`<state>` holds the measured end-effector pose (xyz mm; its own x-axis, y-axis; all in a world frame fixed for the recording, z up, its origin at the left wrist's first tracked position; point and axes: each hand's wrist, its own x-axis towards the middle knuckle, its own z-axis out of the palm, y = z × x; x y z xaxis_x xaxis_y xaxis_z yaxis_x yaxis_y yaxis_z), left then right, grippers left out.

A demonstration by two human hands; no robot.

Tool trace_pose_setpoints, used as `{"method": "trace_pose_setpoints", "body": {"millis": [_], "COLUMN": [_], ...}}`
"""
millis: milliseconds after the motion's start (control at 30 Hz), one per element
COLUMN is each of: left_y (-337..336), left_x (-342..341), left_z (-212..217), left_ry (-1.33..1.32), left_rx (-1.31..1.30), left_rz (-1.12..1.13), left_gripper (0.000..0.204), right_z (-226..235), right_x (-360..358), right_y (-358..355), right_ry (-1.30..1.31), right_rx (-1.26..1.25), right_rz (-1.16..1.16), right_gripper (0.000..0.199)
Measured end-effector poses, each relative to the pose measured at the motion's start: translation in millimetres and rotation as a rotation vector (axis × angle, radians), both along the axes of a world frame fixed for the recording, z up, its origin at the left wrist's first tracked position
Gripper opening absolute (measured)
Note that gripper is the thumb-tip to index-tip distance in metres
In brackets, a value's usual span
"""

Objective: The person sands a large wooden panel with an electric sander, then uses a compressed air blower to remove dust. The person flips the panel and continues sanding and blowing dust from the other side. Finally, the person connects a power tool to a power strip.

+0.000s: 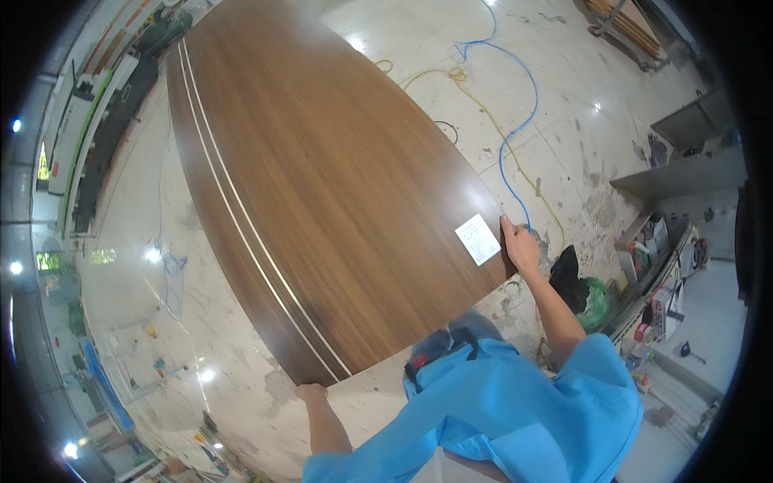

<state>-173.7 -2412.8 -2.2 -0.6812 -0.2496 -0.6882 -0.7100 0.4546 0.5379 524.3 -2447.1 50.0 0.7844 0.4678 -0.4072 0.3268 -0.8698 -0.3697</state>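
Observation:
A long brown wood-grain panel (346, 185) stretches away from me, with two thin pale stripes running lengthwise near its left edge. My left hand (312, 392) grips the near left corner, its fingers mostly hidden under the panel. At the right edge, close to the near right corner, my right hand (520, 248) is closed around the panel, the thumb side showing and the other fingers largely out of sight. Beside that hand, a white paper label (478, 239) lies on the panel's face.
A blue hose (535, 105) and a yellow hose (507, 133) trail over the stained floor to the right. Near my right arm are a black bag (567, 274) and a green bag (596, 303). A cluttered shelf (672, 282) stands at the right; a long machine (121, 121) lines the left.

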Motion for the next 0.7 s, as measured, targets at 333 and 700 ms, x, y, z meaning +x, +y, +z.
{"method": "trace_pose_setpoints", "body": {"millis": [333,700], "left_y": [15,129], "left_x": [27,329], "left_z": [11,172], "left_ry": [0.321,0.637], "left_rx": [-0.183,1.081], "left_rz": [-0.286,-1.334], "left_gripper": [0.046,0.044], "right_z": [-4,248], "right_x": [-1,121], "right_y": [-35,-244], "right_ry": [-0.141,-0.398], "right_rx": [0.658,1.459], "right_rz": [-0.130,-0.583], "right_gripper": [0.047,0.032]}}
